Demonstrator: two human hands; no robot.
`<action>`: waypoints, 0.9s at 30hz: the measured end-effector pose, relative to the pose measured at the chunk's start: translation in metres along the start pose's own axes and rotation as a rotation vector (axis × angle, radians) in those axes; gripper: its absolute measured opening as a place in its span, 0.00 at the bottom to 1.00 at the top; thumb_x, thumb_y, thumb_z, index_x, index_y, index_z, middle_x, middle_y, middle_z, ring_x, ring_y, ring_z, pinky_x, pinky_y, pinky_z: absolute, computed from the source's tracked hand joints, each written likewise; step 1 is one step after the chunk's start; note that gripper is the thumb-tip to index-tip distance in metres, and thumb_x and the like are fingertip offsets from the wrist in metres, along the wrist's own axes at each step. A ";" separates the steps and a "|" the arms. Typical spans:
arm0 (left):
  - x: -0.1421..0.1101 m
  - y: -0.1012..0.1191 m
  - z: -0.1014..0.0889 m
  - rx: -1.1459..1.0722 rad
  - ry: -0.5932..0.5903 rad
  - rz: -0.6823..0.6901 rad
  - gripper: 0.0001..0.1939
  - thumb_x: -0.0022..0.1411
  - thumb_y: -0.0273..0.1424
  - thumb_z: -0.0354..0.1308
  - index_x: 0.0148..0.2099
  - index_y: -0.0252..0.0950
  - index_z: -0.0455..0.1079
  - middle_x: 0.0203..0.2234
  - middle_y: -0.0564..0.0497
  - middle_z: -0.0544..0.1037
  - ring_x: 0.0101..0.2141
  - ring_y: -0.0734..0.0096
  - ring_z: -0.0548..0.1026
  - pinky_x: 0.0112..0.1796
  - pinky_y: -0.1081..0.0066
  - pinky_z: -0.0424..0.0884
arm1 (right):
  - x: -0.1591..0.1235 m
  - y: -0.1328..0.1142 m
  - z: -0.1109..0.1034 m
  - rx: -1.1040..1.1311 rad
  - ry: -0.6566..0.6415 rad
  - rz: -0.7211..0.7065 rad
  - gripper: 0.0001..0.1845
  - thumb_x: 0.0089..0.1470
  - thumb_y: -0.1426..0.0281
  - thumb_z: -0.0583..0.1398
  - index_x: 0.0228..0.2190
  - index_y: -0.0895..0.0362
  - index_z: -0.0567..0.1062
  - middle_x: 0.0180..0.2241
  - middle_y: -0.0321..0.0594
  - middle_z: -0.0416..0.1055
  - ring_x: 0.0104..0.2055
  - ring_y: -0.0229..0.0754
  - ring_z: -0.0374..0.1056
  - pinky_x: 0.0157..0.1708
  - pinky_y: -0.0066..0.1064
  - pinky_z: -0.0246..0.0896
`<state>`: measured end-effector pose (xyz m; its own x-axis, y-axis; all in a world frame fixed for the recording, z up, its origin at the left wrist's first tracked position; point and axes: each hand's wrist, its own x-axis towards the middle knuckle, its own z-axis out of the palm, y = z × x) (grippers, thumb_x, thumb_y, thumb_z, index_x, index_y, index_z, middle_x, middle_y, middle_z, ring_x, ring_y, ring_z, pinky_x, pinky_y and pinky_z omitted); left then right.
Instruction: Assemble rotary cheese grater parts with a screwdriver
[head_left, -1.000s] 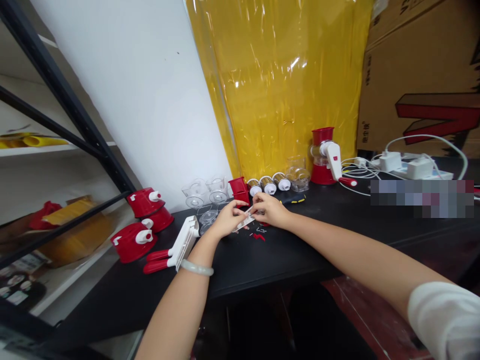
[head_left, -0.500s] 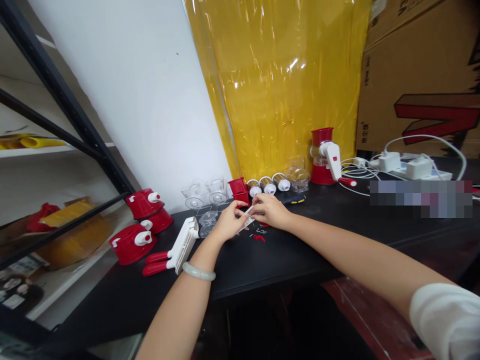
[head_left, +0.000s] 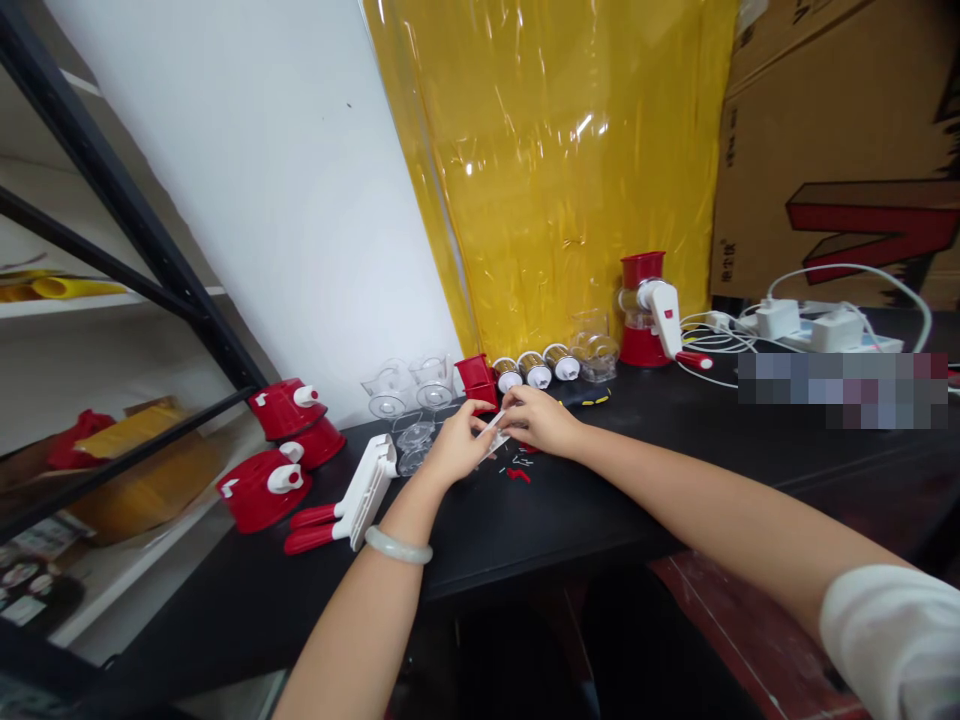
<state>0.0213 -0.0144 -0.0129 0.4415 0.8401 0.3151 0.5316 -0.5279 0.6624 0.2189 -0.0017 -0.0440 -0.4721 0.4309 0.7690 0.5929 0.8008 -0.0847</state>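
From 9 and 3 o'clock, left hand (head_left: 459,442) and right hand (head_left: 547,420) pinch a slim white plastic piece (head_left: 497,438), apparently adjusting it, next needing steadiness.

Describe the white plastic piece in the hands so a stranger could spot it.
Start at the black table before the yellow plastic curtain. On it, find the left hand and right hand, the white plastic piece slanting between them. Unlike the red-handled white crank arms lying to its left, it is held and shows no red.
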 end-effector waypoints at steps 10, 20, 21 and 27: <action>-0.001 0.004 0.002 0.079 0.045 -0.026 0.16 0.59 0.33 0.58 0.50 0.38 0.65 0.29 0.52 0.80 0.23 0.69 0.79 0.28 0.72 0.71 | 0.003 -0.006 -0.007 -0.071 -0.093 0.026 0.07 0.51 0.72 0.65 0.35 0.52 0.82 0.39 0.42 0.73 0.42 0.44 0.68 0.43 0.36 0.59; 0.000 -0.001 0.000 0.121 0.059 -0.042 0.16 0.60 0.34 0.58 0.50 0.38 0.65 0.31 0.52 0.80 0.25 0.69 0.79 0.29 0.72 0.70 | 0.004 -0.011 -0.009 -0.065 -0.077 0.052 0.07 0.50 0.73 0.66 0.34 0.55 0.81 0.40 0.44 0.71 0.44 0.45 0.65 0.44 0.37 0.60; 0.000 -0.001 -0.001 0.130 0.063 -0.034 0.16 0.60 0.33 0.58 0.50 0.38 0.66 0.30 0.52 0.80 0.26 0.69 0.79 0.29 0.72 0.70 | 0.004 -0.010 -0.009 -0.048 -0.073 0.050 0.07 0.49 0.73 0.66 0.33 0.55 0.81 0.40 0.44 0.70 0.43 0.45 0.65 0.44 0.37 0.60; 0.001 -0.001 -0.001 0.141 0.100 -0.047 0.16 0.60 0.31 0.57 0.51 0.39 0.66 0.32 0.51 0.80 0.26 0.68 0.78 0.29 0.72 0.69 | 0.006 -0.007 -0.018 0.019 -0.011 0.081 0.05 0.47 0.74 0.66 0.31 0.55 0.80 0.38 0.43 0.69 0.43 0.45 0.63 0.46 0.39 0.60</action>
<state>0.0203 -0.0128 -0.0121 0.3439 0.8686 0.3568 0.6491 -0.4945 0.5780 0.2235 -0.0120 -0.0276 -0.4302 0.4987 0.7525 0.6171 0.7709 -0.1582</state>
